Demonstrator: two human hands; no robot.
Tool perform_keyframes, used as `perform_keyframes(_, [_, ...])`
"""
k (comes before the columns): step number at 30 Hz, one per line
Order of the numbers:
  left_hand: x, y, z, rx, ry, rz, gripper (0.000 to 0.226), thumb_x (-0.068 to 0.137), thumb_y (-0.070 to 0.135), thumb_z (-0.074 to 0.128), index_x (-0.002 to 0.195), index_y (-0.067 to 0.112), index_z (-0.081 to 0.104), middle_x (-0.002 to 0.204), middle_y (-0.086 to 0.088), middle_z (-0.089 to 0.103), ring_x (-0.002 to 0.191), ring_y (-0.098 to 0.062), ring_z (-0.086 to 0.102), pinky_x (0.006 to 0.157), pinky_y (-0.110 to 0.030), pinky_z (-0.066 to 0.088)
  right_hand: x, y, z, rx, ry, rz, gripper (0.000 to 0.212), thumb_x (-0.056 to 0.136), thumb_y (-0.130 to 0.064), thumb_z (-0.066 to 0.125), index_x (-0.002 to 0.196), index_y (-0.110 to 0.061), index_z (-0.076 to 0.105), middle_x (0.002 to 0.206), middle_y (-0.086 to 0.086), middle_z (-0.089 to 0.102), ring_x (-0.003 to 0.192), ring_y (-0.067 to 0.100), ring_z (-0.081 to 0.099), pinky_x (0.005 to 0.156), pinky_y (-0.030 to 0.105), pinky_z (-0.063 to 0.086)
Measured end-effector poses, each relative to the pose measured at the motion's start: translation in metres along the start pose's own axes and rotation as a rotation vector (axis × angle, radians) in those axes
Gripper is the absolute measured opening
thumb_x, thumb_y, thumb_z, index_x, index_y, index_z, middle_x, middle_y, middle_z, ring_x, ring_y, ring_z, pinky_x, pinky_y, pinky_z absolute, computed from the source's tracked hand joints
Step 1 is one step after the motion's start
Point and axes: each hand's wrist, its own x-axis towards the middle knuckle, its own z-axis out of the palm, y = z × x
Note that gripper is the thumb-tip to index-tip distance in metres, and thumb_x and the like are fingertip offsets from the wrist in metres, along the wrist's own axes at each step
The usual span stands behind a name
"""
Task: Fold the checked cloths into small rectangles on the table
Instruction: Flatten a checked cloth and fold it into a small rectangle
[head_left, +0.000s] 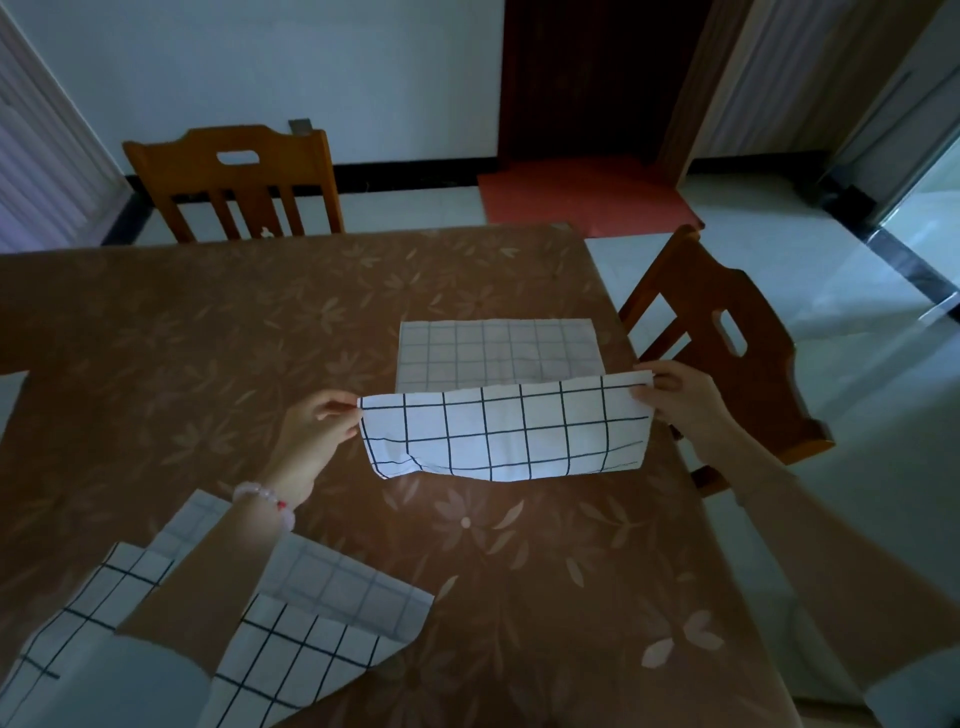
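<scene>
— White with a dark grid, the held cloth (509, 431) hangs between the two hands, above the table (208, 338). Who has it where?

— The left hand (322, 415) pinches the upper left corner between thumb and fingers. The right hand (680, 395) pinches the upper right corner the same way. Neither hand is spread.

— How does it lie?

— Its long axis runs from hand to hand, roughly level, with the right end a touch higher. The top edge is taut, and the bottom edge sags and points down toward the table. It looks doubled, though the light is dim and I can't count the layers.

— So what's the step in hand?

— I judge it is laying the strip down for the next fold. Keep the top edge tight and lower the hanging edge first, square with the flat cloth (493, 353) beyond the hands. Then bring end to end so the corners meet, and press the crease.

— And the rest?

— The loose cloths (322, 587) lie under and beside the left forearm, not yet folded.
</scene>
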Motion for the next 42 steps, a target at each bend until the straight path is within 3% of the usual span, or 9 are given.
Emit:
perform_keyframes(6, [-0.032, -0.038, -0.013, 0.131, -0.209, -0.042, 0.017, 0.088, -0.003, 0.056, 0.088, 0.013, 0.062, 0.092, -0.01, 0.062, 0.084, -0.017, 0.062, 0.069, -0.015, 0.055, -0.032, 0.038, 0.011, -0.015, -0.133, 0.173, 0.008, 0.085, -0.01, 0.066, 0.09, -0.015, 0.063, 0.09, 0.003, 0.063, 0.082, 0.016, 0.061, 0.072, 0.024, 0.052])
perform_keyframes(10, [-0.058, -0.079, -0.024, 0.44, -0.297, -0.047, 0.011, 0.089, 0.002, 0.058, 0.093, 0.011, 0.063, 0.087, -0.003, 0.063, 0.079, -0.012, 0.06, 0.066, -0.009, 0.046, -0.059, 0.074, 0.018, -0.116, -0.165, 0.234, 0.009, 0.083, -0.01, 0.068, 0.087, -0.016, 0.063, 0.087, 0.005, 0.062, 0.082, 0.019, 0.061, 0.076, 0.029, 0.051])
perform_keyframes(15, [-0.072, -0.098, -0.033, 0.546, -0.322, -0.075, 0.02, 0.074, 0.033, 0.056, 0.087, 0.019, 0.064, 0.08, -0.001, 0.064, 0.079, -0.017, 0.06, 0.072, -0.029, 0.045, -0.072, 0.092, 0.019, -0.151, -0.118, 0.251, 0.008, 0.084, -0.012, 0.068, 0.087, -0.017, 0.063, 0.081, -0.001, 0.058, 0.076, 0.013, 0.057, 0.073, 0.027, 0.049])
perform_keyframes(20, [-0.071, -0.095, -0.029, 0.492, -0.249, 0.035, 0.006, 0.092, 0.012, 0.054, 0.093, 0.014, 0.059, 0.084, -0.001, 0.063, 0.08, -0.011, 0.059, 0.068, -0.021, 0.042, -0.072, 0.083, 0.018, -0.091, -0.119, 0.213, 0.007, 0.086, -0.007, 0.064, 0.091, -0.011, 0.06, 0.082, 0.0, 0.056, 0.074, 0.01, 0.055, 0.055, 0.012, 0.05])
perform_keyframes(23, [-0.06, -0.081, -0.022, 0.443, -0.178, 0.099, 0.008, 0.094, 0.007, 0.05, 0.096, 0.01, 0.057, 0.084, -0.004, 0.061, 0.08, -0.014, 0.059, 0.07, -0.02, 0.045, -0.062, 0.072, 0.016, -0.093, -0.121, 0.162, 0.012, 0.087, -0.011, 0.063, 0.081, -0.02, 0.059, 0.087, 0.005, 0.058, 0.077, 0.014, 0.058, 0.069, 0.025, 0.052])
perform_keyframes(27, [-0.026, -0.06, -0.017, 0.373, -0.109, 0.087, 0.006, 0.094, 0.011, 0.051, 0.099, 0.012, 0.056, 0.097, -0.01, 0.063, 0.091, -0.023, 0.063, 0.083, -0.043, 0.054, -0.035, 0.052, 0.016, -0.086, -0.09, 0.107, 0.003, 0.088, -0.016, 0.062, 0.09, -0.017, 0.06, 0.091, 0.003, 0.061, 0.09, 0.023, 0.06, 0.085, 0.039, 0.052])
perform_keyframes(31, [0.011, -0.028, -0.002, 0.285, -0.011, 0.078, 0.008, 0.093, 0.006, 0.051, 0.095, 0.012, 0.056, 0.083, -0.002, 0.062, 0.084, -0.021, 0.059, 0.083, -0.045, 0.05, 0.0, 0.024, 0.016, -0.057, -0.051, 0.049, 0.006, 0.091, -0.014, 0.059, 0.094, -0.009, 0.061, 0.094, 0.012, 0.064, 0.087, 0.027, 0.063, 0.083, 0.041, 0.052])
perform_keyframes(36, [0.073, 0.002, 0.012, 0.303, 0.038, 0.098, 0.011, 0.092, 0.012, 0.054, 0.101, 0.012, 0.06, 0.095, -0.009, 0.063, 0.091, -0.02, 0.059, 0.09, -0.044, 0.049, 0.052, -0.002, 0.018, -0.086, -0.014, -0.009, 0.006, 0.09, -0.016, 0.06, 0.09, -0.011, 0.063, 0.086, 0.007, 0.066, 0.086, 0.026, 0.065, 0.083, 0.043, 0.053])
perform_keyframes(42, [0.148, 0.015, 0.035, 0.364, 0.034, 0.051, 0.01, 0.092, 0.016, 0.055, 0.101, 0.014, 0.059, 0.084, -0.007, 0.058, 0.079, -0.02, 0.054, 0.077, -0.038, 0.046, 0.128, -0.006, 0.031, -0.124, 0.035, 0.044, 0.012, 0.087, -0.018, 0.063, 0.077, -0.012, 0.064, 0.087, 0.025, 0.064, 0.088, 0.043, 0.062, 0.082, 0.05, 0.052])
